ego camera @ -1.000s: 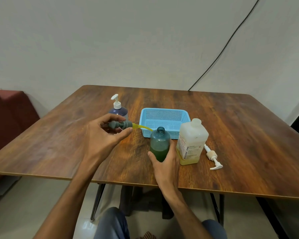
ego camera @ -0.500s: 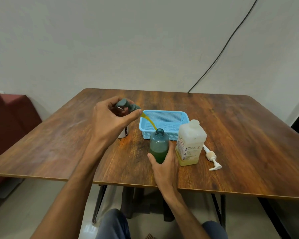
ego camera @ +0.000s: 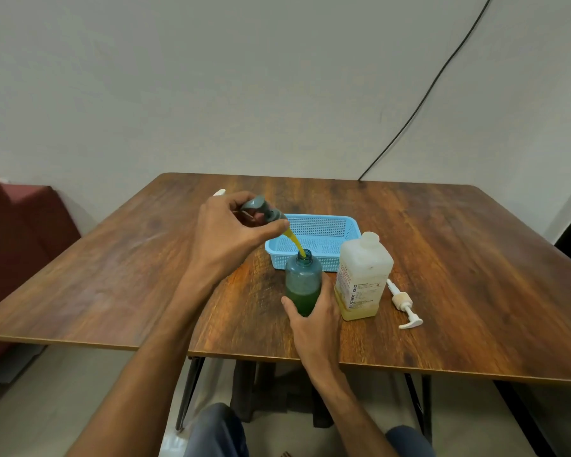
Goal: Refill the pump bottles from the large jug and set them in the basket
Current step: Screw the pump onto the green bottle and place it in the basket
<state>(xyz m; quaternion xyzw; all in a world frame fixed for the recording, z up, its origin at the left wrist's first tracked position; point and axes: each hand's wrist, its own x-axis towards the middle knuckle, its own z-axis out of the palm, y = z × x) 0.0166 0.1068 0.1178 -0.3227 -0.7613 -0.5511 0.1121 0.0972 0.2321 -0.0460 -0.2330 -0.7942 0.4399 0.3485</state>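
Observation:
A teal bottle (ego camera: 303,275) stands uncapped on the table, partly full of green liquid. My right hand (ego camera: 314,319) grips its lower body. My left hand (ego camera: 233,232) holds a grey-green pump head (ego camera: 264,211) above and left of the bottle. The pump's yellow tube (ego camera: 297,247) slants down with its tip in the bottle's neck. The large white jug (ego camera: 363,278) stands capped just right of the bottle, with a little yellow liquid at its bottom. The blue basket (ego camera: 314,240) sits behind them.
A loose white pump head (ego camera: 402,303) lies on the table right of the jug. The white tip of another pump bottle (ego camera: 219,192) shows behind my left hand. A red seat (ego camera: 17,232) stands left of the table. A black cable (ego camera: 419,100) runs down the wall.
My left hand has lifted the pump head up and to the right, swinging its tube from level to pointing down into the bottle's neck. My right hand has stayed on the bottle.

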